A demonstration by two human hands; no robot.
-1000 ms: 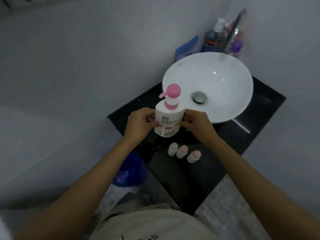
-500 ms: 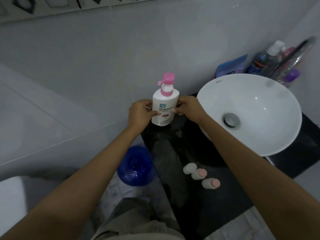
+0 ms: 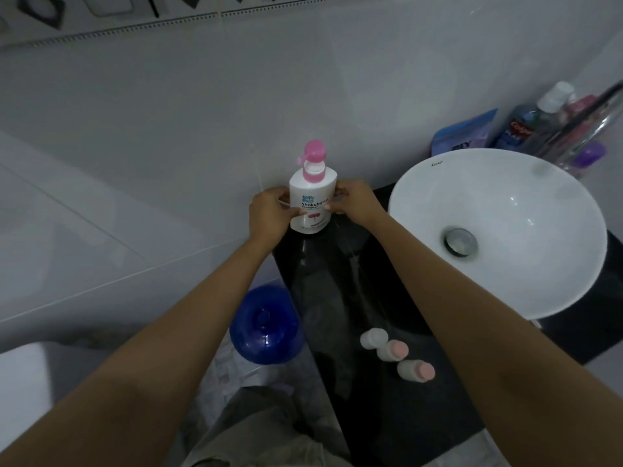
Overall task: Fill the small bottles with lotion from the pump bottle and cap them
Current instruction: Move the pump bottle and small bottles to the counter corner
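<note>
A white pump bottle [image 3: 312, 200] with a pink pump head stands upright at the far left corner of the black counter [image 3: 397, 416], against the wall. My left hand [image 3: 268, 215] grips its left side and my right hand [image 3: 354, 203] grips its right side. Three small bottles stand in a diagonal row near the counter's front: one with a white cap [image 3: 372, 338], then two with pink caps [image 3: 392, 350] [image 3: 416, 369]. All three have caps on.
A white round basin [image 3: 438, 183] with a metal drain sits on the counter's right. Toiletry bottles [image 3: 526, 126] and a blue pouch [image 3: 463, 136] stand behind it beside a chrome tap [image 3: 593, 126]. A blue water jug [image 3: 266, 326] sits on the floor left of the counter.
Both hands have carried the pump bottle away from the small bottles to the counter's far left corner by the wall. The view has shifted left and up.
</note>
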